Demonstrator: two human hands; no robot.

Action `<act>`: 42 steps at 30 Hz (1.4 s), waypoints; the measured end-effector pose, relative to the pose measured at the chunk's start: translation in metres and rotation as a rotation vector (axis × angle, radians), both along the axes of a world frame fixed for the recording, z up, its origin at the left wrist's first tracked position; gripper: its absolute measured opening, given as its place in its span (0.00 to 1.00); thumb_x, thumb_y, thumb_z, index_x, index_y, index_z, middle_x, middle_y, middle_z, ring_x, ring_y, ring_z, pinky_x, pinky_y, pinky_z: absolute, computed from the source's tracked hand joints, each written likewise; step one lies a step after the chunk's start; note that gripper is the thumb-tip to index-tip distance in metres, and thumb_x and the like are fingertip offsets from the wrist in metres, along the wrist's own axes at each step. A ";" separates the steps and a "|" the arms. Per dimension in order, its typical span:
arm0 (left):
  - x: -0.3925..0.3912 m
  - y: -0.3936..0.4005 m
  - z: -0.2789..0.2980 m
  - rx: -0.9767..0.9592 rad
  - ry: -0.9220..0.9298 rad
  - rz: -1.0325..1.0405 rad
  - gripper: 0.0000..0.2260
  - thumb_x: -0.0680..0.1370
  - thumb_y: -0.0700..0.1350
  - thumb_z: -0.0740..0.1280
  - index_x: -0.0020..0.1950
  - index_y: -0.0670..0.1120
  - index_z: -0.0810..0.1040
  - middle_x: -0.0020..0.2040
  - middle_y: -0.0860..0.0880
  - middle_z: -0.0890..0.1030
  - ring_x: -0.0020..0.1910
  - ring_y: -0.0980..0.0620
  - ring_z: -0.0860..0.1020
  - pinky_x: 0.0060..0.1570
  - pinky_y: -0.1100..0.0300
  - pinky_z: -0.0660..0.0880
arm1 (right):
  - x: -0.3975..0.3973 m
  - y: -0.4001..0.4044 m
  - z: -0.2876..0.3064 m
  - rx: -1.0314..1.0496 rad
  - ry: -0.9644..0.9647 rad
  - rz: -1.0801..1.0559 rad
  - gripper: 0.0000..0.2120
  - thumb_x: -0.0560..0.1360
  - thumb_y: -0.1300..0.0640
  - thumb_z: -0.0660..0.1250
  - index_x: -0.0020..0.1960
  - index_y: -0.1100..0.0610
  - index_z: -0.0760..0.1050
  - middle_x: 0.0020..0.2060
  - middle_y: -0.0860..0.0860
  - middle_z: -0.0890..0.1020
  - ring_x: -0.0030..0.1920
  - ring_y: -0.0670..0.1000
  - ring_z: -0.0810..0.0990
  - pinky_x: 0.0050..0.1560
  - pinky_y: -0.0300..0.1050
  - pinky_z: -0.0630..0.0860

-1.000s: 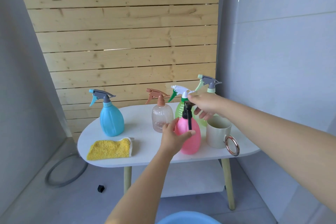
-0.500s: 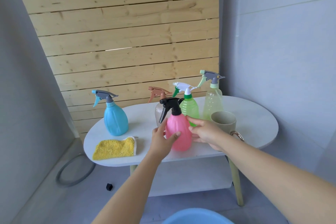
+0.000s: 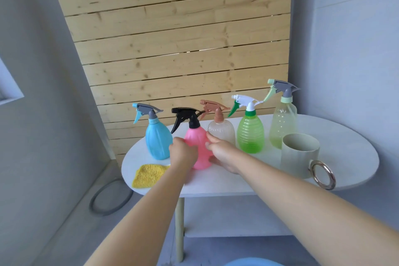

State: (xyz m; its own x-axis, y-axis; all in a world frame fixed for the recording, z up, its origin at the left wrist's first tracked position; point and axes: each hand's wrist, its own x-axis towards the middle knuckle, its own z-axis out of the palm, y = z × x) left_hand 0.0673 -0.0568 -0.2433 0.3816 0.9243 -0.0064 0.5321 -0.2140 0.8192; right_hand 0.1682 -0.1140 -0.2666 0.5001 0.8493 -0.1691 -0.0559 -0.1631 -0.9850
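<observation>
A pink spray bottle (image 3: 197,140) with a black trigger head stands upright on the white oval table (image 3: 349,142), between a blue bottle and a clear one. My left hand (image 3: 182,153) grips its left side with curled fingers. My right hand (image 3: 222,153) holds its right side, thumb and fingers wrapped around the body. The bottle's base rests on the tabletop near the front.
A blue spray bottle (image 3: 157,140), a clear one with a brown head (image 3: 222,129), a green one (image 3: 250,134) and a pale green one (image 3: 282,123) stand in a row. A mug (image 3: 299,155) with a metal ring handle stands right. A yellow cloth (image 3: 146,175) lies front left.
The pink bottle has moved left and back, into the gap between the blue and clear bottles. My right hand came down from the trigger head onto the bottle's body. The camera shifted.
</observation>
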 end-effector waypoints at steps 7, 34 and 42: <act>0.004 0.030 -0.004 0.014 0.052 -0.080 0.24 0.80 0.43 0.57 0.77 0.46 0.57 0.70 0.40 0.61 0.50 0.46 0.73 0.47 0.58 0.73 | -0.005 0.034 0.001 0.022 0.169 0.021 0.26 0.82 0.57 0.54 0.75 0.39 0.52 0.76 0.52 0.55 0.66 0.55 0.68 0.53 0.44 0.76; 0.067 0.003 -0.009 0.038 0.049 -0.291 0.31 0.76 0.36 0.55 0.78 0.46 0.51 0.75 0.43 0.61 0.65 0.41 0.70 0.57 0.49 0.74 | 0.042 -0.017 0.007 -0.204 -0.339 -0.223 0.40 0.74 0.64 0.59 0.77 0.47 0.42 0.65 0.54 0.73 0.48 0.58 0.81 0.44 0.47 0.79; 0.053 -0.012 -0.021 0.219 0.036 -0.215 0.25 0.78 0.45 0.61 0.74 0.43 0.61 0.69 0.44 0.66 0.61 0.43 0.72 0.48 0.56 0.68 | 0.039 -0.031 -0.007 -0.083 -0.342 -0.231 0.36 0.72 0.62 0.62 0.76 0.47 0.53 0.58 0.53 0.77 0.51 0.56 0.80 0.46 0.49 0.81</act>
